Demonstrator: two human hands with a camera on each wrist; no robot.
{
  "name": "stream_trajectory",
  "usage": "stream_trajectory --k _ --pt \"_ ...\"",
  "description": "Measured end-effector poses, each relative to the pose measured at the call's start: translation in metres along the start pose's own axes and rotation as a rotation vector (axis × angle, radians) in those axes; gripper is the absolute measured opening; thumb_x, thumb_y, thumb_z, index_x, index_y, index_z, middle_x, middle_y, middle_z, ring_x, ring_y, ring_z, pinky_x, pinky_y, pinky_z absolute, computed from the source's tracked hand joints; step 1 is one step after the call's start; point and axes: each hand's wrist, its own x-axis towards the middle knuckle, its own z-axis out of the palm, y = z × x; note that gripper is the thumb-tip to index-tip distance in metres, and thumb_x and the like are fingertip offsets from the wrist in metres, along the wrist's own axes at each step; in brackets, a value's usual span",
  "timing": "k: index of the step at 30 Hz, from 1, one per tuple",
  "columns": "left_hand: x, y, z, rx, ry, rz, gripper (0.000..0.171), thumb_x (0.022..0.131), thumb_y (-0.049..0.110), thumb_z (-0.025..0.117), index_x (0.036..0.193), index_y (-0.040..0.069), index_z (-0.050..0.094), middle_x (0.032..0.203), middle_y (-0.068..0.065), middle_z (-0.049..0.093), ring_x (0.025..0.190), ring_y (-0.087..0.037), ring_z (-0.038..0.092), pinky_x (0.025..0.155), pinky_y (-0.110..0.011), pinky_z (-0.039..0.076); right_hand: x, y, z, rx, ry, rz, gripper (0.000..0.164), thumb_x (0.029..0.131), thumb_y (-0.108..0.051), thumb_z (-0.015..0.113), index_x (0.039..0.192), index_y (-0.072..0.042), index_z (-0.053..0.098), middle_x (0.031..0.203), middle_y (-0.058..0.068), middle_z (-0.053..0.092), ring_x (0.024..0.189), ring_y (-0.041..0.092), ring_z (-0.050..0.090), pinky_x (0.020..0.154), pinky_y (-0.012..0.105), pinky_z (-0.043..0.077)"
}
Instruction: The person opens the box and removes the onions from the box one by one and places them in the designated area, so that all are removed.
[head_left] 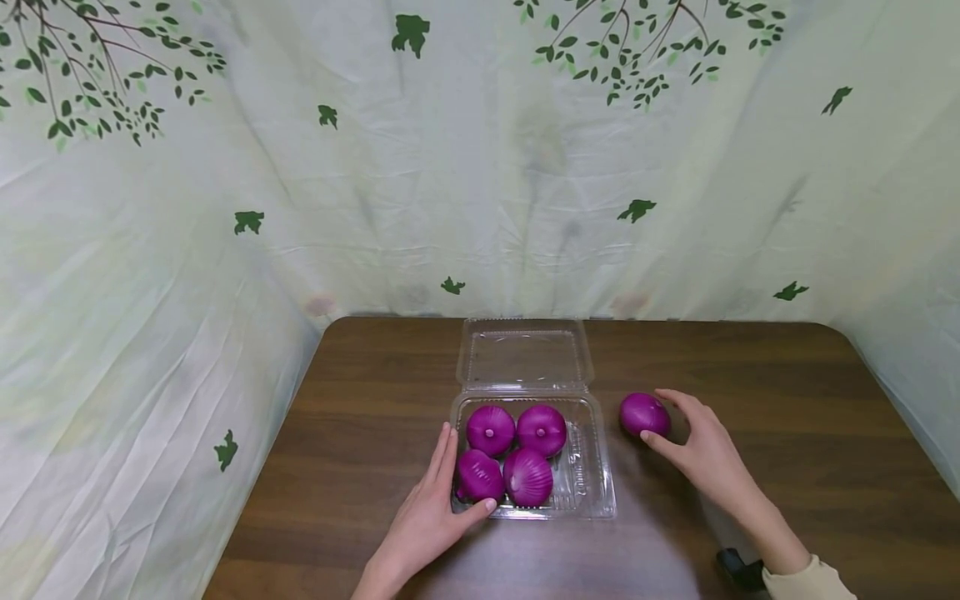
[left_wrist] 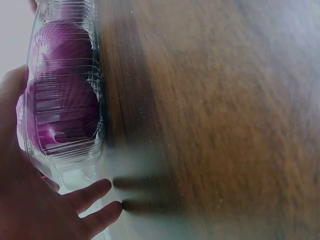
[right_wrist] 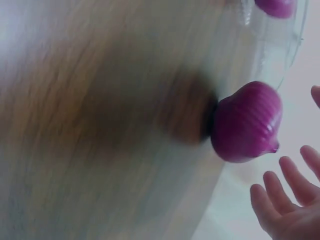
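On brown wooden worktop (head_left: 375, 400), spread left hand (head_left: 423, 518) touches clear plastic box (head_left: 594, 467) of purple onions (head_left: 529, 477); right hand (head_left: 707, 454) spreads beside another onion (head_left: 641, 414).

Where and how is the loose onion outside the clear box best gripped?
Probably around its widest girth, thumb and fingers opposed, coming from the right, where the right hand is. The loose onion bulges there, while its tip is only a small stub; the clear box stands on its left.
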Motion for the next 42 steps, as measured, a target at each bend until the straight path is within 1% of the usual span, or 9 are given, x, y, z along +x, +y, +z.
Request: stream_trajectory --k 8,11,14,16,23,28,31,38,42 --pt "-0.001 0.000 0.000 0.000 0.007 0.004 0.111 0.080 0.069 0.066 0.160 0.021 0.007 0.165 0.002 0.001 0.130 -0.037 0.047 0.095 -0.066 0.040 -0.009 -0.017 0.010 0.036 0.122 -0.175 0.055 0.081 -0.018 0.083 0.130 -0.010 0.059 0.131 0.009 0.057 0.123 0.032 0.048 0.094 0.056 0.040" --pt "0.000 0.000 0.000 -0.001 0.004 0.001 0.111 0.080 0.071 0.065 0.160 0.021 0.007 0.165 0.002 0.002 0.131 -0.037 0.047 0.095 -0.066 0.040 -0.012 -0.025 0.013 0.054 0.128 -0.213 0.054 0.079 -0.014 0.083 0.129 -0.011 0.061 0.132 0.006 0.057 0.124 0.028 0.049 0.100 0.036 0.040" --pt "0.000 0.000 0.000 0.000 0.003 -0.002 0.111 0.079 0.072 0.064 0.160 0.021 0.006 0.165 0.002 0.002 0.131 -0.036 0.046 0.095 -0.066 0.040 -0.015 -0.034 0.016 0.084 0.116 -0.230 0.054 0.079 -0.013 0.083 0.129 -0.013 0.061 0.132 0.002 0.058 0.125 0.025 0.050 0.101 0.015 0.032" --pt "0.000 0.000 0.001 0.003 0.004 -0.002 0.111 0.079 0.072 0.064 0.160 0.021 0.006 0.165 0.002 0.001 0.131 -0.036 0.046 0.095 -0.066 0.040 -0.018 -0.039 0.019 0.110 0.099 -0.231 0.054 0.080 -0.013 0.083 0.130 -0.016 0.061 0.131 0.000 0.058 0.124 0.023 0.050 0.099 0.008 0.028" --pt "0.000 -0.001 0.001 0.002 0.001 -0.007 0.111 0.079 0.071 0.064 0.160 0.022 0.005 0.165 0.003 0.001 0.132 -0.036 0.045 0.096 -0.067 0.039 -0.023 -0.055 0.035 0.185 0.080 -0.322 0.057 0.078 -0.006 0.083 0.129 -0.019 0.062 0.129 -0.003 0.060 0.116 0.016 0.055 0.094 0.018 0.042" --pt "0.000 -0.001 0.002 0.004 0.000 -0.007 0.111 0.079 0.071 0.064 0.160 0.022 0.005 0.165 0.002 0.001 0.131 -0.036 0.046 0.096 -0.067 0.038 -0.027 -0.062 0.045 0.188 0.022 -0.295 0.059 0.079 -0.008 0.083 0.131 -0.023 0.060 0.130 -0.007 0.058 0.111 0.020 0.058 0.092 0.031 0.048" --pt "0.000 -0.001 0.002 0.005 0.000 -0.007 0.112 0.079 0.073 0.063 0.160 0.022 0.005 0.165 0.002 0.001 0.131 -0.036 0.047 0.096 -0.067 0.038 -0.026 -0.067 0.049 0.210 -0.001 -0.295 0.058 0.079 -0.008 0.083 0.131 -0.021 0.060 0.130 -0.007 0.059 0.109 0.022 0.059 0.089 0.041 0.051" --pt "0.001 -0.001 0.002 0.007 0.000 -0.008 0.112 0.079 0.073 0.063 0.160 0.023 0.005 0.165 0.002 0.001 0.132 -0.035 0.046 0.096 -0.067 0.038 -0.017 -0.072 0.062 0.216 -0.016 -0.328 0.054 0.079 -0.005 0.082 0.128 -0.013 0.062 0.132 -0.003 0.058 0.119 0.018 0.056 0.091 0.040 0.051" --pt "0.001 -0.001 0.002 0.008 0.003 -0.008 0.111 0.079 0.072 0.064 0.160 0.023 0.005 0.165 0.003 0.001 0.132 -0.035 0.045 0.097 -0.067 0.037 -0.010 -0.074 0.069 0.249 -0.036 -0.303 0.052 0.081 -0.004 0.080 0.129 -0.009 0.062 0.134 0.001 0.057 0.120 0.024 0.056 0.090 0.045 0.052"
